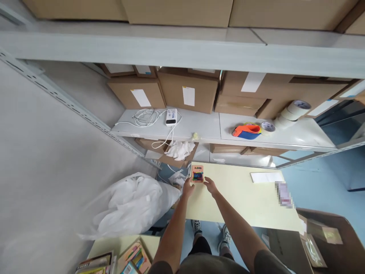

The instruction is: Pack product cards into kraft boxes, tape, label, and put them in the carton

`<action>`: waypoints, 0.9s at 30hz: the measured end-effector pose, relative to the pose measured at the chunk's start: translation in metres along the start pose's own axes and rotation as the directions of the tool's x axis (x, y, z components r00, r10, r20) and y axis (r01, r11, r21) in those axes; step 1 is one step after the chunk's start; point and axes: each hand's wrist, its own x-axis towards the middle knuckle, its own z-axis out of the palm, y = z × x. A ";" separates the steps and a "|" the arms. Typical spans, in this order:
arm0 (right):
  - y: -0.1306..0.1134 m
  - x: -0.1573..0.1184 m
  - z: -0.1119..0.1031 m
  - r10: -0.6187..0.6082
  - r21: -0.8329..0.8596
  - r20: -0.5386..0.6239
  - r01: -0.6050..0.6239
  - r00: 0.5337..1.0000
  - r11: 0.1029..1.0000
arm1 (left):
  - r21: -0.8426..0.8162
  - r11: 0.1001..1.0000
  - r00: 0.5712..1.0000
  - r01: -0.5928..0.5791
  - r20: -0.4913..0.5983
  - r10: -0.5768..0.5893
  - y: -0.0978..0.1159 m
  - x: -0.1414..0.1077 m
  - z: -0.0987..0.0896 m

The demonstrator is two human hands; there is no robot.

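A small flat orange picture box with a dark, colourful window on its front is at the left end of the pale yellow table. My left hand grips its lower left corner, thumb towards me. At the lower right corner my right hand has its fingertips and thumb against the edge. Whether the box rests on the tabletop or is slightly raised, I cannot tell.
Behind the table stands a metal shelf with cardboard boxes, a white power strip, tape rolls and an orange-blue tape dispenser. A white plastic bag bulges at left. An open carton sits at right.
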 end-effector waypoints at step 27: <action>-0.186 -0.048 -0.254 -0.578 -0.374 -0.319 0.461 0.751 0.805 | -0.010 0.906 0.874 -0.422 0.260 0.410 0.203 -0.028 0.181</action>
